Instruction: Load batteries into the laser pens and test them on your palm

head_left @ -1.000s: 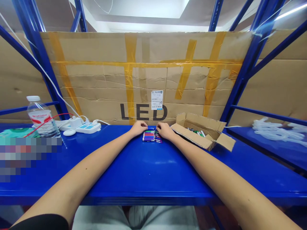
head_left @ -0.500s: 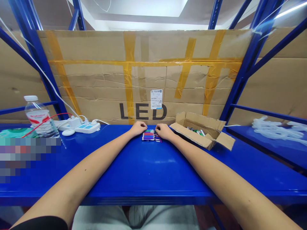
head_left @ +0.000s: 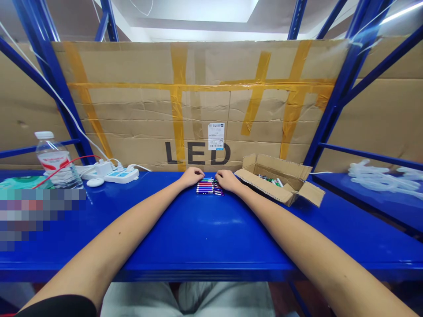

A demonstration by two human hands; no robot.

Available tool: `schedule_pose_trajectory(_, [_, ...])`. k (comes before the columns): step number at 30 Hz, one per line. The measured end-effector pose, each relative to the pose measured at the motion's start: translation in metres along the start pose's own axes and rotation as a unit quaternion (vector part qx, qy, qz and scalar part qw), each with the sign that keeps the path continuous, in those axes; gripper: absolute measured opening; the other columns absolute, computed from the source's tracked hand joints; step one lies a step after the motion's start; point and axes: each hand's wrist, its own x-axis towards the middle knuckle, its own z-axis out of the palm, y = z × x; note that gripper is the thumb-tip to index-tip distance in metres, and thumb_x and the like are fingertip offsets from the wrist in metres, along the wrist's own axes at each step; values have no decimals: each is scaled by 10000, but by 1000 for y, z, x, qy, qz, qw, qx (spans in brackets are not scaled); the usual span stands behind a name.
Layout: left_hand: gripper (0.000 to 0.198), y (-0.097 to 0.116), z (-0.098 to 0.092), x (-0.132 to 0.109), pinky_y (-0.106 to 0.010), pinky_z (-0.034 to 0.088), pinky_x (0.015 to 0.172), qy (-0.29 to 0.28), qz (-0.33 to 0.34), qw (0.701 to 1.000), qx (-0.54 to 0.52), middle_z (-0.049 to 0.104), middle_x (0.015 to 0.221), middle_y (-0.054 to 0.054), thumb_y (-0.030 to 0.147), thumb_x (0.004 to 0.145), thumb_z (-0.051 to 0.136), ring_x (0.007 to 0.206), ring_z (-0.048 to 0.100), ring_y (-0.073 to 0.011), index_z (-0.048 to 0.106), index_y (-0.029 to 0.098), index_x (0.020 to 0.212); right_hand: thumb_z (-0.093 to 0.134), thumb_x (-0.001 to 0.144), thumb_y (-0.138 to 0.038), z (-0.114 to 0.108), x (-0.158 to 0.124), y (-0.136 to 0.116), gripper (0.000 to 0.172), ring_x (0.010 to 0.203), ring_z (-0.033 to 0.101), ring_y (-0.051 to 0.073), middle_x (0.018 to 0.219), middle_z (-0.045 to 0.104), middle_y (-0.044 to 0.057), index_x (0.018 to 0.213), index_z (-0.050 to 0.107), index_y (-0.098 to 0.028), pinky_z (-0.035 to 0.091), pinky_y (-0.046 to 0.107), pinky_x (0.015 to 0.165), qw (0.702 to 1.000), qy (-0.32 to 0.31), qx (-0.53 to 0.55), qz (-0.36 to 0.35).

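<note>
Several coloured pens (head_left: 205,188) lie side by side in a stacked row on the blue table, most of them purple, red or blue, with a green one at the far end. At the far left of the row, my left hand (head_left: 192,177) has its fingers curled closed on the end of the farthest pen. My right hand (head_left: 226,180) is closed at that pen's other end, thumb and fingertips pinched together. The fingers partly hide the far pens.
To the right, an open cardboard box (head_left: 264,187) holds more pens. A water bottle (head_left: 57,163), a white power strip (head_left: 122,175) and a small white round object (head_left: 95,182) stand at the left. A large taped cardboard sheet (head_left: 139,123) rises behind the blue table (head_left: 205,242).
</note>
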Motion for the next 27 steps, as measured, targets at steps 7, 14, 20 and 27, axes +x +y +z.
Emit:
schedule_pose_trajectory(7, [292,-6,-16,-6,-311,494,882,10,5,995,102,737,977,-79,303,883,456,936,660,-219,711,166,859,351,970,-203,-8,-4,5,298,957,620,188,1044,709,103,929,644,-163,405,238,781,1000,1,3,30])
schedule_pose_trajectory(14, [247,-26,-45,-34,-360,387,1037,4,15,968,252,689,1122,-110,228,839,488,1132,563,-263,682,183,986,481,791,-9,-16,-29,12,332,1057,608,245,1152,665,169,1075,624,-106,424,275,870,997,-38,-34,55])
schedule_pose_trajectory(20, [335,-24,-38,-40,-355,421,994,-2,-27,952,305,666,1206,-118,234,883,414,1134,592,-255,635,187,1130,422,893,-83,-22,-45,18,339,1175,545,215,1253,618,159,1173,613,-84,359,263,1014,997,-60,-53,20])
schedule_pose_trajectory(27, [388,-23,-40,-44,-379,411,1008,-28,-29,947,319,617,1293,-156,249,906,375,1195,568,-278,605,153,1203,469,875,-114,-31,-39,21,336,1135,575,226,1236,636,146,1170,630,-106,395,274,986,993,-100,-68,3])
